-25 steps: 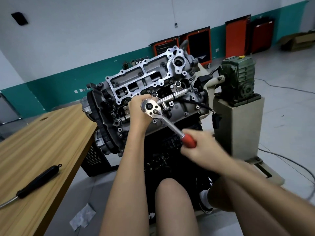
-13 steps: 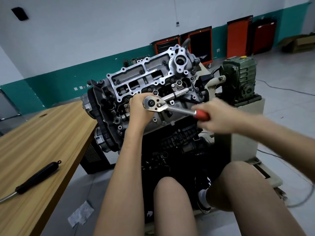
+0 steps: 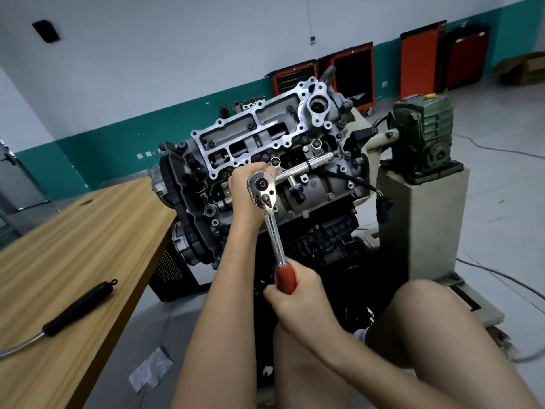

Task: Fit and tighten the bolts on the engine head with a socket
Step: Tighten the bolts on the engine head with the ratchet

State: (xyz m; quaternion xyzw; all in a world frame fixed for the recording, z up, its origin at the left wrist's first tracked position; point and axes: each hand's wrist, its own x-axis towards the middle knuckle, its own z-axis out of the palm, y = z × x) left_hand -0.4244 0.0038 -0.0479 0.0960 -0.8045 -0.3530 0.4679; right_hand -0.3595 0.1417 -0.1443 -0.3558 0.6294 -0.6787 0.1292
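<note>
The engine head (image 3: 259, 137) sits tilted toward me on a stand, its bright aluminium cover frame facing up. A chrome ratchet (image 3: 265, 196) with a red handle (image 3: 285, 278) stands on the head's front edge, its shaft pointing down toward me. My left hand (image 3: 244, 187) curls round the part under the ratchet head; the socket and bolt are hidden behind it. My right hand (image 3: 298, 299) grips the red handle low, above my knee. A chrome T-bar tool (image 3: 306, 169) lies across the head just right of the ratchet.
A wooden table (image 3: 73, 255) stands at the left with a black-handled tool (image 3: 79, 305) lying on it. A green gearbox (image 3: 424, 137) on a beige pedestal (image 3: 421, 225) stands right of the engine. Cables (image 3: 501, 290) run over the floor. Red tool cabinets (image 3: 354, 72) line the back wall.
The ratchet handle swung from lower right up to pointing right, and now has swung down to point toward me. My right hand moved with it. My left hand stayed at the ratchet head.
</note>
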